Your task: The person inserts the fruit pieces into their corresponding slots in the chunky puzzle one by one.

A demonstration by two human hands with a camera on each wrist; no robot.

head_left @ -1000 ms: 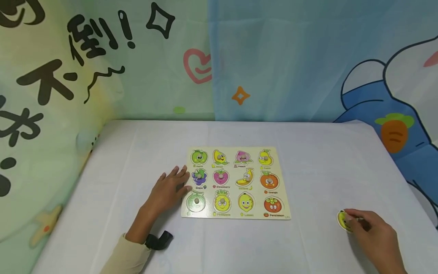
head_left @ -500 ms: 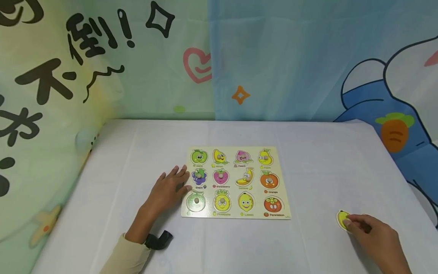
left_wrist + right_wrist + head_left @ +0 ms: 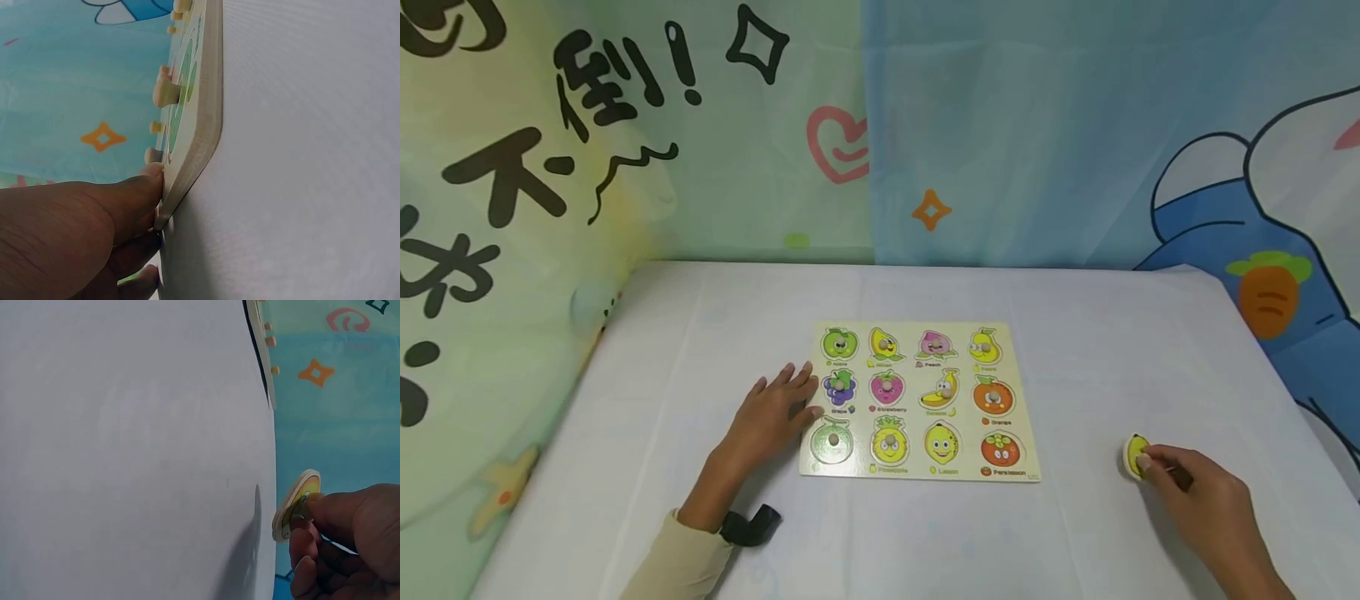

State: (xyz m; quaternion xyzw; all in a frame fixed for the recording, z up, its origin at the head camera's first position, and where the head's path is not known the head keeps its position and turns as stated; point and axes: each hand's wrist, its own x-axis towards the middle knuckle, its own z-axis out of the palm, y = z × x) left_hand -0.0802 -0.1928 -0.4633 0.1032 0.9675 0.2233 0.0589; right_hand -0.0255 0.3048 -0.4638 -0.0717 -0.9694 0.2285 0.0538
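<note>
A wooden knob puzzle board [image 3: 917,479] lies flat on the white table, with rows of fruit pictures on it. Most of the fruits have a knob, while the lemon picture [image 3: 942,442] shows none. My left hand [image 3: 771,421] rests at the board's left edge, fingers spread, its thumb [image 3: 140,190] touching the edge. Well to the right of the board, my right hand [image 3: 1202,500] pinches a yellow lemon puzzle piece [image 3: 1134,457] by its knob. In the right wrist view the piece [image 3: 306,486] is tilted and raised off the cloth, its shadow below.
White cloth [image 3: 925,542] covers the table around the board. A printed curtain [image 3: 1037,125] hangs behind and along the left side. A black strap [image 3: 751,526] is on the left wrist, past the beige sleeve [image 3: 677,562].
My right hand has shifted a little left and away from me with the lemon piece, which has turned more edge-on. The left hand and board keep their place; the view shifts slightly.
</note>
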